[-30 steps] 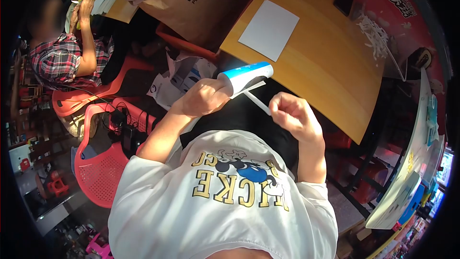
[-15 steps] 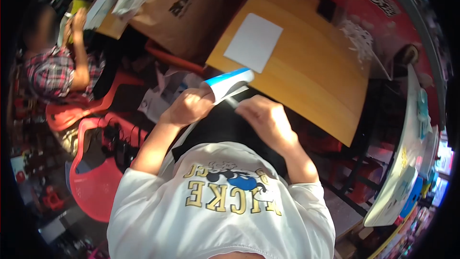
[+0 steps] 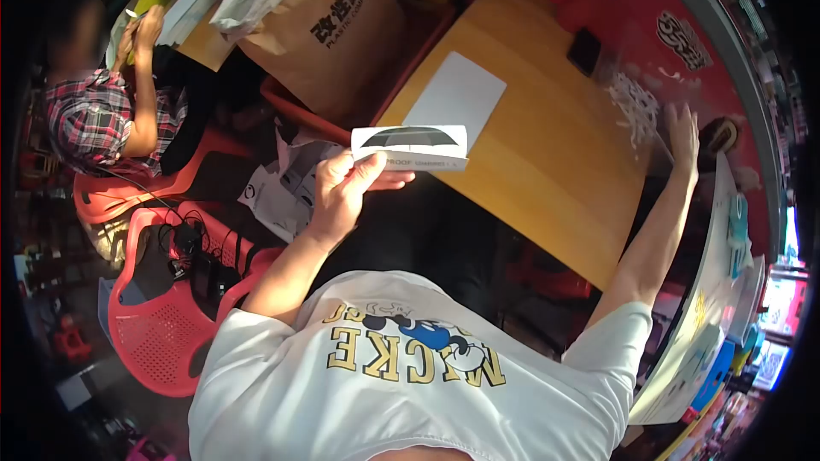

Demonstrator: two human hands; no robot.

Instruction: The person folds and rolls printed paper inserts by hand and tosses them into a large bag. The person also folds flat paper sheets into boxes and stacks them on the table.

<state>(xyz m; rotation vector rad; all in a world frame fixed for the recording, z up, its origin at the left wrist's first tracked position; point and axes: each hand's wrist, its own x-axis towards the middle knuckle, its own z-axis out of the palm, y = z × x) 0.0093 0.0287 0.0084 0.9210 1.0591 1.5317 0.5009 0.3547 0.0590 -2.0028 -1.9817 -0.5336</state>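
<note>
My left hand (image 3: pixel 342 192) is closed on a folded printed card (image 3: pixel 410 148) that shows a black umbrella picture and some lettering. It holds the card over the near left edge of the wooden table (image 3: pixel 547 154). Behind the card, a white sheet (image 3: pixel 457 98) lies on the tabletop. My right hand (image 3: pixel 682 132) is stretched out at the table's far right, beside a heap of white paper strips (image 3: pixel 634 109). Its fingers look extended, and nothing shows in them.
A large brown paper bag (image 3: pixel 320 30) stands behind the table's left side. A black phone (image 3: pixel 585 52) lies near the back edge. Red plastic chairs (image 3: pixel 162 333) are at the left, where another person in a checked shirt (image 3: pixel 90 115) sits. A white board (image 3: pixel 683 350) is at the right.
My right hand has left the printed piece and moved far right to the paper strips. The white strip at its fingers no longer shows. My left hand has turned the printed piece, revealing the umbrella picture.
</note>
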